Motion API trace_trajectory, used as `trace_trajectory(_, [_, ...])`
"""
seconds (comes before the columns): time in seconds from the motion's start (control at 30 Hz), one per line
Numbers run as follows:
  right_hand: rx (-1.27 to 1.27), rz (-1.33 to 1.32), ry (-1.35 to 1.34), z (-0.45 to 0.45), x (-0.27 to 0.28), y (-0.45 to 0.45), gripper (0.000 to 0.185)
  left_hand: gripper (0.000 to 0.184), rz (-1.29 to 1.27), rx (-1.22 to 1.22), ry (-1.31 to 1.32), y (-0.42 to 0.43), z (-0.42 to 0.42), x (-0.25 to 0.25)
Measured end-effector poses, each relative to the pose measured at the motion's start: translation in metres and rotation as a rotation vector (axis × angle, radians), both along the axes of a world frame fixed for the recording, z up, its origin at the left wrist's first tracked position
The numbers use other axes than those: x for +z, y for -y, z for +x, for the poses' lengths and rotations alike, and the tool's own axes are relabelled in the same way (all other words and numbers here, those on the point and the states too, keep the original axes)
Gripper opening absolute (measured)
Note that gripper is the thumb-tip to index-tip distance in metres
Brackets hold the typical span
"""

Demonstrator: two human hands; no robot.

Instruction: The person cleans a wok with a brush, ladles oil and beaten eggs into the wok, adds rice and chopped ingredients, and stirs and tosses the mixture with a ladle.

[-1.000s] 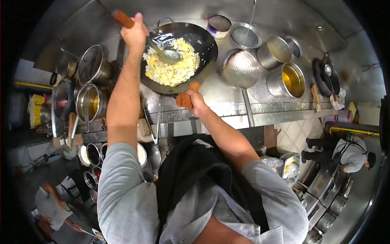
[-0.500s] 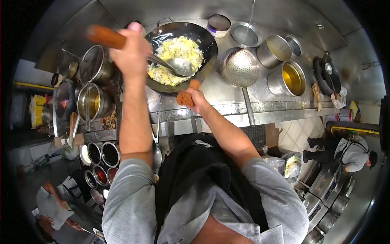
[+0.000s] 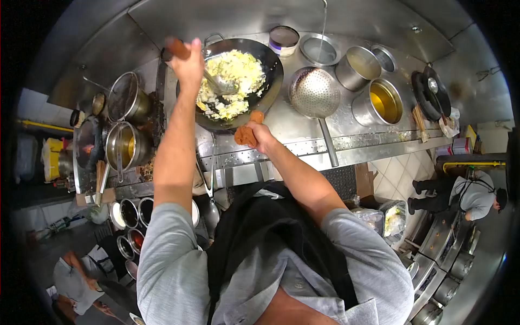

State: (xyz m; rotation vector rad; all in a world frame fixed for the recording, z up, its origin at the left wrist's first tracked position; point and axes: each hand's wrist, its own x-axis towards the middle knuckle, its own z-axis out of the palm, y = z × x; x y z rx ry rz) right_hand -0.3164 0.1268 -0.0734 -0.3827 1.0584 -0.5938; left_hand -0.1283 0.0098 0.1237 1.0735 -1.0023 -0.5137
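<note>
Nearest me, the right hand [image 3: 261, 136] is clenched on a brown cloth [image 3: 245, 136] at the near edge of the wok [image 3: 273, 78]. Farther in, the left hand [image 3: 187, 66] grips the ladle [image 3: 228, 89] by its handle, over the wok's left side, its bowl down among the chopped yellow-and-white food [image 3: 238, 66]. That food sits in the wok, ahead of the right hand and rightward of the left. A tin [image 3: 283, 39] stands beyond.

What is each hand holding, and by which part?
Left hand: the ladle, by its wooden handle. Right hand: a reddish-brown cloth, bunched at the near edge of the wok; what it covers is hidden.
</note>
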Motion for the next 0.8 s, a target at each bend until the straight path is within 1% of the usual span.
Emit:
trace_trajectory(0.07, [-0.014, -0.027, -0.016, -0.001, 0.006, 0.001, 0.023, 0.032, -0.107, 0.016, -0.028, 0.001, -0.011, 0.059])
trace_trajectory(0.1, [-0.011, -0.016, 0.005, -0.001, 0.006, 0.001, 0.023, 0.033, -0.151, 0.021, -0.042, -0.002, -0.014, 0.077])
trace_trajectory(0.13, [-0.006, -0.005, 0.026, -0.001, 0.007, 0.002, 0.023, 0.032, -0.210, -0.064, -0.155, -0.007, -0.013, 0.085])
trace_trajectory(0.17, [0.001, 0.005, 0.047, -0.001, 0.007, 0.003, 0.022, 0.031, -0.208, 0.029, -0.069, 0.003, -0.012, 0.069])
trace_trajectory(0.23, [0.013, 0.067, 0.052, 0.001, 0.004, 0.008, 0.021, 0.031, -0.199, 0.213, 0.099, 0.024, -0.012, 0.001])
trace_trajectory(0.27, [0.014, 0.093, 0.056, 0.002, 0.004, 0.010, 0.021, 0.028, -0.048, 0.191, -0.094, 0.024, -0.016, -0.027])
trace_trajectory(0.37, [-0.063, 0.088, -0.001, -0.002, 0.020, 0.003, 0.020, 0.025, 0.074, 0.034, -0.175, 0.024, 0.010, 0.015])
trace_trajectory(0.4, [-0.127, 0.071, 0.151, -0.006, 0.025, -0.007, 0.020, 0.023, 0.135, -0.029, -0.261, 0.025, 0.022, 0.033])
trace_trajectory(0.43, [-0.164, 0.089, 0.188, -0.012, 0.033, -0.029, 0.020, 0.025, 0.120, -0.097, -0.304, 0.029, 0.042, 0.045])
trace_trajectory(0.47, [-0.199, 0.106, 0.225, -0.021, 0.046, -0.056, 0.020, 0.028, 0.172, -0.123, -0.301, 0.027, 0.058, 0.064])
trace_trajectory(0.5, [-0.228, 0.121, 0.260, -0.025, 0.061, -0.069, 0.020, 0.030, 0.216, -0.183, -0.349, 0.012, 0.064, 0.094])
trace_trajectory(0.53, [-0.223, 0.105, 0.255, -0.025, 0.077, -0.070, 0.020, 0.031, 0.203, -0.230, -0.357, 0.002, 0.070, 0.120])
trace_trajectory(0.57, [-0.219, 0.098, 0.246, -0.025, 0.093, -0.077, 0.020, 0.032, 0.201, -0.275, -0.368, -0.007, 0.072, 0.131])
trace_trajectory(0.6, [-0.214, 0.104, 0.238, -0.024, 0.098, -0.089, 0.020, 0.031, 0.161, -0.224, -0.314, -0.013, 0.065, 0.119])
trace_trajectory(0.63, [-0.247, 0.218, 0.215, -0.011, 0.072, -0.072, 0.021, 0.031, 0.113, -0.169, -0.257, -0.018, 0.052, 0.103])
trace_trajectory(0.67, [-0.193, 0.179, 0.192, -0.013, 0.076, -0.060, 0.021, 0.028, 0.074, 0.010, -0.273, -0.019, 0.029, 0.085])
trace_trajectory(0.7, [-0.140, 0.141, 0.173, -0.012, 0.081, -0.058, 0.021, 0.026, 0.071, 0.121, -0.246, -0.012, 0.029, 0.062])
trace_trajectory(0.73, [-0.138, 0.105, 0.271, -0.013, 0.018, -0.062, 0.028, 0.026, 0.032, 0.122, -0.252, -0.009, 0.034, 0.052])
trace_trajectory(0.77, [-0.109, 0.065, 0.244, -0.022, 0.010, -0.078, 0.030, 0.027, 0.003, 0.117, -0.255, -0.011, 0.038, 0.046])
trace_trajectory(0.8, [-0.081, 0.025, 0.214, -0.043, 0.006, -0.106, 0.031, 0.027, -0.067, 0.089, -0.275, -0.017, 0.040, 0.060])
